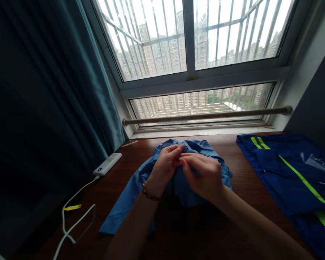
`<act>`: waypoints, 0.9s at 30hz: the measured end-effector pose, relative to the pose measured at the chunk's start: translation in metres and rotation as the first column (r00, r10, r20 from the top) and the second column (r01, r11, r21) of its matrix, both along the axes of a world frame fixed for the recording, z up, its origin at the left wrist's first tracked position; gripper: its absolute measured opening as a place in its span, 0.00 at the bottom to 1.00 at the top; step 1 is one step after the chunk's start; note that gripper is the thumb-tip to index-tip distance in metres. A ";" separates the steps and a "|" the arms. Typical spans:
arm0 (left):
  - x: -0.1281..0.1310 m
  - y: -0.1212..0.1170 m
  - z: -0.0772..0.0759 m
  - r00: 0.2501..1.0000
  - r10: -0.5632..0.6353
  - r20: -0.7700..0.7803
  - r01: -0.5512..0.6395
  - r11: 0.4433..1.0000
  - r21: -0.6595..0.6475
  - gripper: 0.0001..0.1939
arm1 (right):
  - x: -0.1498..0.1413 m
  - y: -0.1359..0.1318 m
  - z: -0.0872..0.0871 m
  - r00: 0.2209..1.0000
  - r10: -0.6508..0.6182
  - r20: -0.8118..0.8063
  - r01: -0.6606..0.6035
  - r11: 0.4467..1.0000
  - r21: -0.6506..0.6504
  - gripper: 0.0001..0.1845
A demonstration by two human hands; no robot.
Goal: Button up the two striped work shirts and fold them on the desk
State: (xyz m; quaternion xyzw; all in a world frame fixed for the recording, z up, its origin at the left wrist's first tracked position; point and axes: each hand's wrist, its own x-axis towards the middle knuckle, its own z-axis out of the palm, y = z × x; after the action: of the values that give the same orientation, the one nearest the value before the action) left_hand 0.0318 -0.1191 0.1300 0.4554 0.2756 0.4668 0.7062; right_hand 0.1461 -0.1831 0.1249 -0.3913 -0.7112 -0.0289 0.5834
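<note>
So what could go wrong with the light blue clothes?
The left hand and right hand are bunched close together at the light blue garment; anything small pinched there, which I can't make out, might slip. The looped white cable lies near the garment's outstretched end, which could snag it and perhaps tug the white device.
</note>
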 end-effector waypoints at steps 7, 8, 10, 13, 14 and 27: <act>-0.002 -0.012 0.004 0.981 0.051 -0.185 -0.018 0.984 0.178 0.12 | 0.026 0.016 0.012 0.889 0.118 -0.443 -0.319 0.852 -0.414 0.12; -0.002 -0.013 0.005 0.980 0.043 -0.196 -0.008 0.984 0.175 0.12 | 0.028 0.017 0.012 0.863 0.149 -0.482 -0.382 0.818 -0.431 0.12; -0.002 -0.014 0.005 0.982 -0.012 -0.191 0.038 0.991 0.131 0.13 | 0.030 0.018 0.013 0.790 0.195 -0.581 -0.511 0.734 -0.448 0.13; -0.003 -0.015 0.005 0.984 -0.121 -0.131 0.129 0.990 0.058 0.12 | 0.032 0.020 0.012 0.611 0.231 -0.757 -0.726 0.545 -0.420 0.12; -0.003 -0.015 0.006 0.983 -0.146 -0.108 0.151 0.987 0.048 0.12 | 0.033 0.021 0.012 0.551 0.225 -0.804 -0.780 0.482 -0.399 0.12; -0.003 -0.016 0.009 0.993 -0.015 -0.121 0.030 0.991 0.128 0.11 | 0.025 0.011 0.017 0.745 0.129 -0.654 -0.471 0.796 -0.379 0.09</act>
State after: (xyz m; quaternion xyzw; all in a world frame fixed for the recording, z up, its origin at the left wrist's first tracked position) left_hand 0.0287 -0.1351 0.1390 0.5307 0.2812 0.4477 0.6625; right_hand 0.1708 -0.1721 0.1420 -0.3977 -0.5256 0.3885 0.6439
